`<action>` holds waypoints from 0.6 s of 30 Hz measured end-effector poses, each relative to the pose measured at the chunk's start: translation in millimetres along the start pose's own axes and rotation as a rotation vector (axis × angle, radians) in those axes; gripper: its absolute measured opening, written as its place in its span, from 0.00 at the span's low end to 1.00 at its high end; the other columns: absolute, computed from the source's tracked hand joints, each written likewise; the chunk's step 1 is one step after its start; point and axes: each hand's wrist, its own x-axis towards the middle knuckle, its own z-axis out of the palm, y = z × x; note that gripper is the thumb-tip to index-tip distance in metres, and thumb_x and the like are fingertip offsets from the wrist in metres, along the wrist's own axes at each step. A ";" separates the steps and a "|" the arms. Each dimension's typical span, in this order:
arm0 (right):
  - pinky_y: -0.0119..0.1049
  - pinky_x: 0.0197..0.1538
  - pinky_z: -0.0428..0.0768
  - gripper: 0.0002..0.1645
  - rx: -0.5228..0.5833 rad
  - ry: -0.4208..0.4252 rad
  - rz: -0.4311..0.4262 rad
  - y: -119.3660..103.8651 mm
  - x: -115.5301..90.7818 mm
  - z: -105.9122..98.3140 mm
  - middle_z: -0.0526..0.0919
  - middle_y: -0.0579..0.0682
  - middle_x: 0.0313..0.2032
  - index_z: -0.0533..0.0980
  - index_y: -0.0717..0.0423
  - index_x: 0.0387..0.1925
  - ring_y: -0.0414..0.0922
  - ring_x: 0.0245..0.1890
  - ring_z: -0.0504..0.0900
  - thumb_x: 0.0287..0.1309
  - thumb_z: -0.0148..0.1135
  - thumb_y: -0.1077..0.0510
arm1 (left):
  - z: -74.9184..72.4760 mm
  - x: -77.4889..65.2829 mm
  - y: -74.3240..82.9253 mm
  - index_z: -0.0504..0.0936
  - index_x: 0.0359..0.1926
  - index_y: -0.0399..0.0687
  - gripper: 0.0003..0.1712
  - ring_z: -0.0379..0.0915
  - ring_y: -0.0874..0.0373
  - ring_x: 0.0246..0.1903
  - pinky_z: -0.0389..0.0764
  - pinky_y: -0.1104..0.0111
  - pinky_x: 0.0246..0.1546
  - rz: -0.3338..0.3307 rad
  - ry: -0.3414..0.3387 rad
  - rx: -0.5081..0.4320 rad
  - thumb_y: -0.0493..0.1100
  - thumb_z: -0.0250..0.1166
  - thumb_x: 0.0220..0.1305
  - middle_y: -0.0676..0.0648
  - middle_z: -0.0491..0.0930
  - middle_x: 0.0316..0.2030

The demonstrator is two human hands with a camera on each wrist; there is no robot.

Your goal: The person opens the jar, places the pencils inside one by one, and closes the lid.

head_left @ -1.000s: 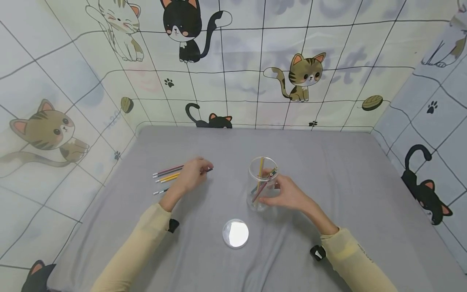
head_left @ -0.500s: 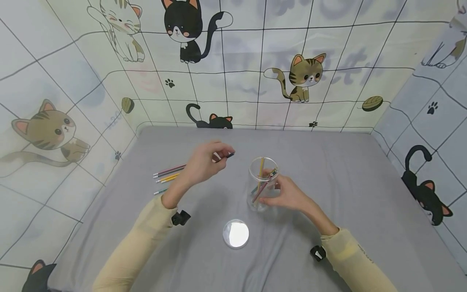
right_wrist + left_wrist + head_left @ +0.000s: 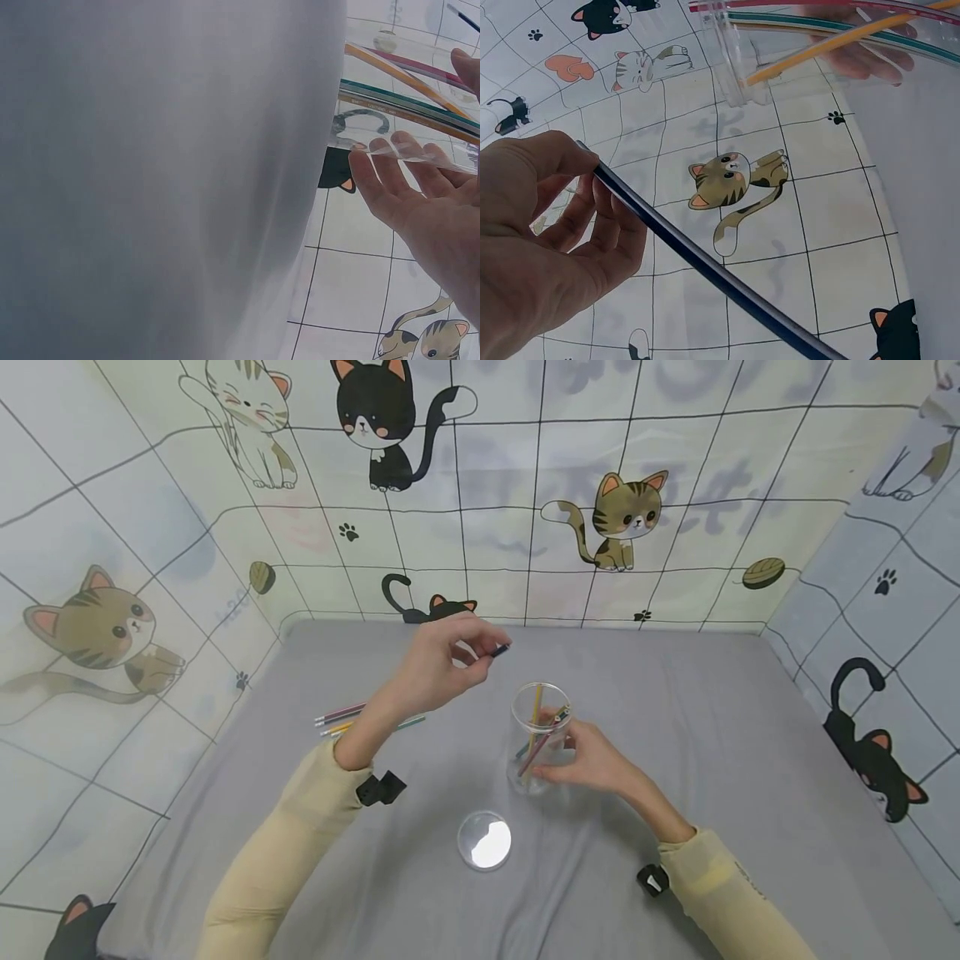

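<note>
My left hand [image 3: 450, 662] is raised above the table, left of the jar and a little beyond it. Its thumb and fingertips pinch a dark pencil [image 3: 705, 261] near one end, and in the left wrist view the shaft slants away from the fingers. A clear cylindrical jar [image 3: 517, 731] stands upright with its mouth uncovered. Inside it lean several pencils, among them a yellow pencil [image 3: 832, 46], a red one and a green one [image 3: 397, 99]. From the right side, my right hand [image 3: 596, 758] grips the jar's wall, thumb in front and fingers behind.
Several more pencils [image 3: 341, 716] lie on the grey cloth [image 3: 645, 685] at the left, partly hidden by the left forearm. A round clear disc [image 3: 484, 841], lid-like, lies in front of the jar. Cat-printed curtains [image 3: 495, 543] surround the table at the back and sides.
My left hand has lifted the dark pencil from beside the other pencils and carried it up, back and rightward toward the jar. The right hand and jar have stayed in place.
</note>
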 end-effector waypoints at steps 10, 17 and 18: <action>0.55 0.50 0.80 0.40 0.013 -0.009 0.017 -0.3 0.2 -0.3 0.80 0.57 0.53 0.72 0.64 0.61 0.48 0.47 0.80 0.45 0.79 0.62 | 3.6 17.9 17.8 0.86 0.45 0.39 0.17 0.75 0.59 0.36 0.82 0.67 0.35 0.060 -0.014 -0.049 0.23 0.62 0.57 0.49 0.82 0.36; 0.53 0.49 0.80 0.38 0.011 -0.009 0.003 -1.0 1.5 -0.4 0.81 0.54 0.53 0.75 0.62 0.59 0.46 0.48 0.81 0.45 0.80 0.60 | 7.3 32.0 34.3 0.85 0.46 0.38 0.16 0.75 0.58 0.37 0.82 0.67 0.36 0.117 -0.006 -0.089 0.24 0.61 0.59 0.49 0.82 0.38; 0.52 0.49 0.80 0.37 0.009 -0.010 0.003 -1.0 1.6 -0.3 0.81 0.54 0.53 0.75 0.62 0.58 0.45 0.48 0.81 0.45 0.80 0.60 | 7.7 33.4 36.8 0.85 0.46 0.37 0.16 0.75 0.58 0.37 0.82 0.67 0.36 0.120 -0.009 -0.096 0.24 0.61 0.59 0.49 0.82 0.38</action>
